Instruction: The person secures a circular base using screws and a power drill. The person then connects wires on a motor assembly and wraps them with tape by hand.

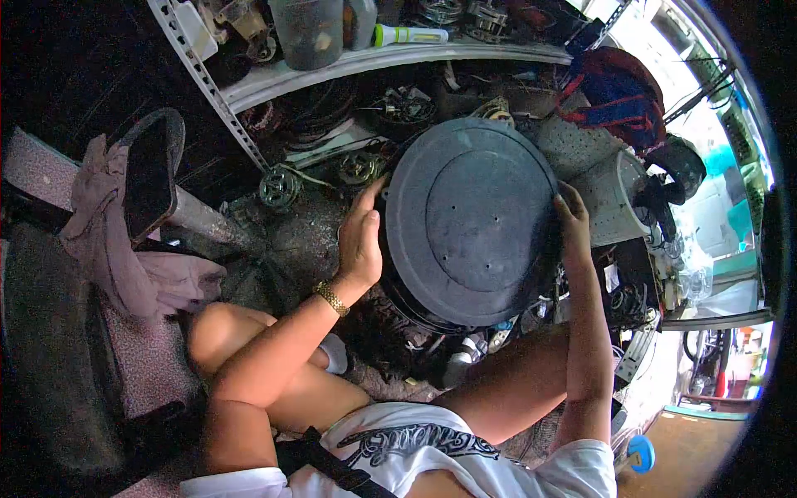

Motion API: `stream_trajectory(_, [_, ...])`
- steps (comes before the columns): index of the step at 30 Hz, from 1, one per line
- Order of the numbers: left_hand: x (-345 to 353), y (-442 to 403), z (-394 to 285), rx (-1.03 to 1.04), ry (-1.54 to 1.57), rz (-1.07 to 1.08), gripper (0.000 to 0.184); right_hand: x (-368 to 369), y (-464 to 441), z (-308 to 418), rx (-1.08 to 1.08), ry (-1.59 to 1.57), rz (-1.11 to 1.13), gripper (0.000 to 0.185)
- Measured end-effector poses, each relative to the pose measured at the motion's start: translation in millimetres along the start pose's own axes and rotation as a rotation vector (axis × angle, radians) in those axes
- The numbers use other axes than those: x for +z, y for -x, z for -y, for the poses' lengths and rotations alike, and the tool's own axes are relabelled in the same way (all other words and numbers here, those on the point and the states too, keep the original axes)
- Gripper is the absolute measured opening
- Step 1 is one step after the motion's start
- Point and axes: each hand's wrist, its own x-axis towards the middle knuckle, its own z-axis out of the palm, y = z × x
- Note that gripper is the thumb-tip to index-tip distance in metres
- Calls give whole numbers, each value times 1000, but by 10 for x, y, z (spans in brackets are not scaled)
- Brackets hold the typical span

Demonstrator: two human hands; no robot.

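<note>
Between my hands is a large round dark grey disc [477,220], with a raised ring and a few small holes on its face. My left hand [361,245] presses against its left edge, the thumb up and the fingers partly hidden behind the rim. At the right edge, my right hand [573,220] grips the rim, its fingertips curled near the edge. A black curved rim [415,315] shows just under the disc's lower left side; I cannot tell whether the two are joined.
Above stands a metal shelf [398,60] with a flashlight [411,35] and a grey plastic container [307,33]. Metal parts [281,187] and cables clutter the floor. A cloth [112,216] hangs at left; a white perforated basket [610,195] lies at right.
</note>
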Motion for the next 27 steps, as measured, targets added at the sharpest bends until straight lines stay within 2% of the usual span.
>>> stream_trajectory(11, [-18, -33, -80, -11, -55, 9, 48, 118, 258, 51, 50, -12, -82, 32])
stream_trajectory(14, [-25, -6, -96, -20, -50, 2, 48, 84, 170, -103, -52, 12, -98, 30])
stream_trajectory(16, [-28, 18, -106, -15, -51, 14, 47, 89, 167, -119, -159, 287, -136, 28])
stream_trajectory(17, [-38, 41, -92, -43, -54, 9, 46, 125, 200, -79, -175, 321, -158, 30])
stream_trajectory(20, [-59, 102, -71, -60, -63, 10, 45, 115, 225, -218, -133, 267, -129, 32])
stream_trajectory(24, [-74, 146, -133, -24, -87, 23, 45, 186, 288, -132, -187, 412, -200, 30])
stream_trajectory(27, [-46, 179, -226, -82, -60, 17, 45, 159, 310, -143, -183, 372, -171, 33])
